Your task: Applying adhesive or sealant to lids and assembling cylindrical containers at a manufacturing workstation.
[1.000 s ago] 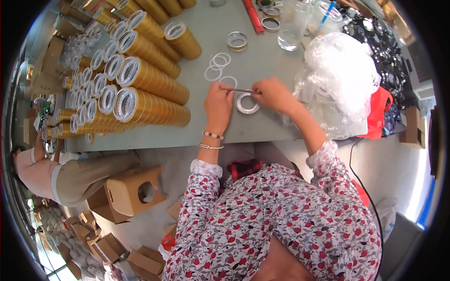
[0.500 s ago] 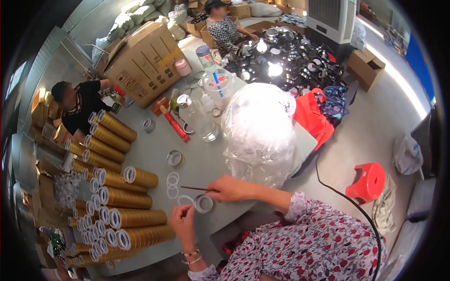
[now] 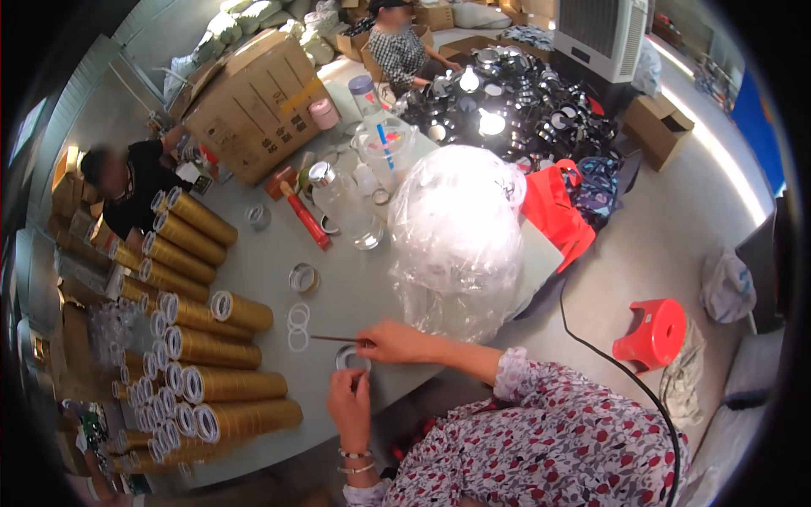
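Silver ring [image 3: 340, 358], open-centred, lies on the table [image 3: 346, 291] close to its near edge, part of its rim lost behind fingers. Over on the left, gold-sided stacks [image 3: 232, 384] lie like long ribbed cylinders, nearer ones masking those behind, the farthest hard to make out. Next, thin white hoops [image 3: 297, 329], flat and overlapping; just beyond, a loose gold-sided ring [image 3: 304, 279]. Bare tabletop runs from there toward the hands, room enough to slide things about. And the left hand [image 3: 349, 397]: fingertips drawn together right at the silver ring's near side, but whether they pinch it, I can't tell! Right hand [image 3: 395, 341] clasps a slim dark stick [image 3: 334, 339], tip pointing left at the hoops, its other end hidden in the fingers. Further right, a crinkled clear plastic bag [image 3: 456, 220] bulges up, bleached by glare, its contents unreadable. Past it, a limp red bag [image 3: 557, 215] at the table's edge; well apart, on the floor, a red stool [image 3: 650, 334].
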`<action>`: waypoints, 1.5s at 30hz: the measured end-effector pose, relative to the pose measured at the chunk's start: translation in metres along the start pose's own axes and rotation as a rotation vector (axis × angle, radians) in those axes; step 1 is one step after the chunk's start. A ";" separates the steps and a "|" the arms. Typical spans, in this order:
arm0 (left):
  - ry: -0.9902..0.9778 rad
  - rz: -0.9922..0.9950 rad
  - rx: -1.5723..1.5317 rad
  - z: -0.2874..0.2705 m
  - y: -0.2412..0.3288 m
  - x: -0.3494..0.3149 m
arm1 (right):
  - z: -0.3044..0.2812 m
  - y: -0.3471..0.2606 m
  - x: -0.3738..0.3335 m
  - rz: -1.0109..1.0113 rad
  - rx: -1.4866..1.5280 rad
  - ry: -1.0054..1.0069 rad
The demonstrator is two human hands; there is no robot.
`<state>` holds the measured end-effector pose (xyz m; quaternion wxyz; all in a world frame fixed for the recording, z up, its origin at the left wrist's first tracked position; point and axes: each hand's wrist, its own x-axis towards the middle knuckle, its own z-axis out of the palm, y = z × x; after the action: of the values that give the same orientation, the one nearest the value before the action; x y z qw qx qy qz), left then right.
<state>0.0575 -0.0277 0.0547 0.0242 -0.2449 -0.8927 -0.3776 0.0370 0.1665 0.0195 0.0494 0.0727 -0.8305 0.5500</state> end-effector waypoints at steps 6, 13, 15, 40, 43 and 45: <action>0.014 0.079 -0.022 0.021 -0.023 0.015 | -0.011 0.033 -0.003 -0.040 -0.133 0.026; 0.046 -0.068 -0.123 0.017 -0.022 0.010 | -0.043 -0.002 -0.013 0.433 0.223 -0.109; 0.024 -0.092 -0.074 0.018 -0.021 0.011 | -0.038 -0.004 -0.015 0.435 0.257 -0.111; 0.081 0.326 0.501 0.043 -0.015 0.022 | -0.011 0.029 -0.016 0.147 0.139 -0.126; 0.104 0.338 0.474 0.046 -0.022 0.024 | -0.004 0.032 -0.014 0.110 0.167 -0.156; 0.127 0.352 0.455 0.044 -0.025 0.023 | 0.001 0.030 -0.016 0.102 0.146 -0.161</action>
<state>0.0323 -0.0030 0.0117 0.1992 -0.3601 -0.8950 -0.1721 0.0476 0.1780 -0.0102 -0.0506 0.0778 -0.7923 0.6031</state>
